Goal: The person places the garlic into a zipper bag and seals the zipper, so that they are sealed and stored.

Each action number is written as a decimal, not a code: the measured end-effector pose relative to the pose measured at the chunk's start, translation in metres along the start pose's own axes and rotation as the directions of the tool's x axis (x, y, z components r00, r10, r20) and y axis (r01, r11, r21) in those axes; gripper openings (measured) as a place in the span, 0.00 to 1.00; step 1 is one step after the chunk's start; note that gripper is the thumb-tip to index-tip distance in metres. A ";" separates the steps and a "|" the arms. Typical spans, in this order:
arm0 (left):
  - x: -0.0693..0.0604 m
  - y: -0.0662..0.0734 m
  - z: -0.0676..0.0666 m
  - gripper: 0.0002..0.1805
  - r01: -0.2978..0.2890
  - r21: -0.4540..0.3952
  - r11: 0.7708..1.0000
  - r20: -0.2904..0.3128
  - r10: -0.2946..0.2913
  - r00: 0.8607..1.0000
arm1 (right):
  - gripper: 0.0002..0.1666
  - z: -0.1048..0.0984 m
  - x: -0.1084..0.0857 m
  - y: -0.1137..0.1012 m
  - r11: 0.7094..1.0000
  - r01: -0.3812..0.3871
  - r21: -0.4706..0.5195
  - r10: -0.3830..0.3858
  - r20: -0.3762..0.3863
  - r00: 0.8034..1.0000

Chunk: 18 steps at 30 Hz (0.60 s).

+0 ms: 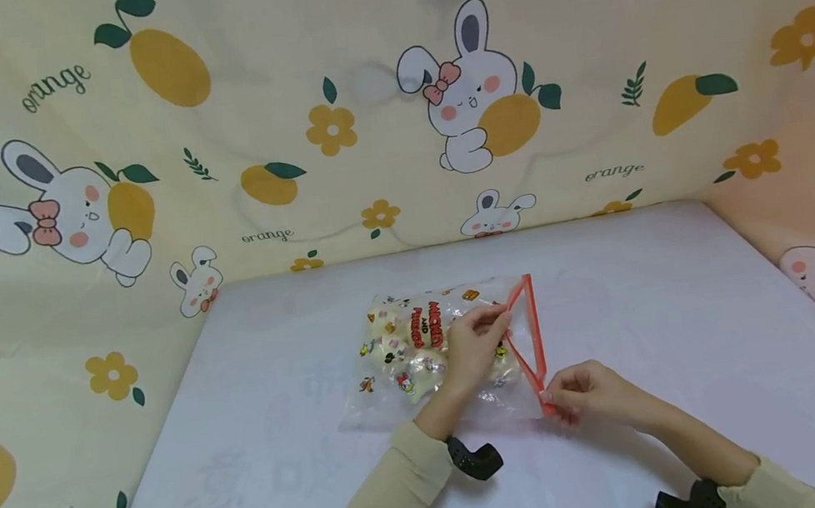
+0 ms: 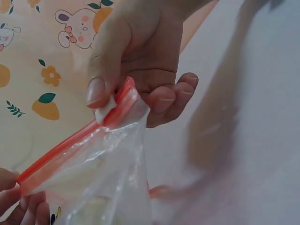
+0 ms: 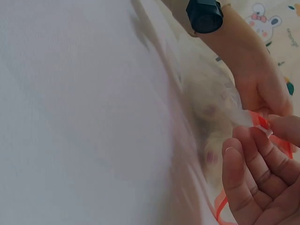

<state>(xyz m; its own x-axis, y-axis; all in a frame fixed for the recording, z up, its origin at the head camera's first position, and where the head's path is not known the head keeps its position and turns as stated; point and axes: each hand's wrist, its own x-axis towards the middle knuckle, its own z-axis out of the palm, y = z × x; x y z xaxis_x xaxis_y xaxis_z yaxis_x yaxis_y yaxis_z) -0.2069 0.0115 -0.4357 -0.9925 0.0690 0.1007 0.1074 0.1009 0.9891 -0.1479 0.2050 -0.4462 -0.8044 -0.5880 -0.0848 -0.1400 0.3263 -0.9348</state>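
Observation:
A clear plastic zip bag [image 1: 427, 327] with Mickey and Friends print lies on the table, its red zip edge [image 1: 534, 323] to the right. Pale, rounded items show through the plastic; their kind is unclear. My left hand [image 1: 473, 351] reaches over the bag and pinches one red strip, which stands apart from the other in the middle. At the near corner, my right hand [image 1: 597, 392] pinches the zip end. A small white slider [image 2: 105, 110] sits there under the right thumb in the left wrist view.
A white cloth covers the table [image 1: 259, 405]. Behind and beside it hangs a curtain [image 1: 377, 123] printed with rabbits and oranges. Black wrist cameras [image 1: 476, 459] are strapped under both forearms.

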 end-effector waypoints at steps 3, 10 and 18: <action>0.004 -0.001 0.004 0.12 0.004 0.023 1.000 -0.017 -0.003 1.000 | 0.13 -0.004 0.000 0.001 1.000 -0.019 -0.022 0.019 -0.025 1.000; 0.008 -0.003 0.008 0.12 -0.009 0.059 0.998 -0.027 0.010 1.000 | 0.14 -0.010 0.001 0.003 0.999 -0.047 -0.004 0.047 -0.042 0.998; -0.001 -0.001 0.000 0.15 -0.031 0.081 0.996 0.027 0.029 0.999 | 0.16 -0.012 0.000 0.004 0.997 -0.057 0.055 0.058 -0.019 0.998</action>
<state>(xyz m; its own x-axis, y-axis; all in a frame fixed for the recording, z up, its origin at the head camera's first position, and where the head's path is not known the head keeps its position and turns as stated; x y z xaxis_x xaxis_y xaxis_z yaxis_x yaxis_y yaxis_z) -0.2063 0.0112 -0.4367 -0.9870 0.0987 0.1266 0.1427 0.1783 0.9736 -0.1554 0.2156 -0.4461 -0.8222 -0.5536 -0.1323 -0.0618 0.3178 -0.9461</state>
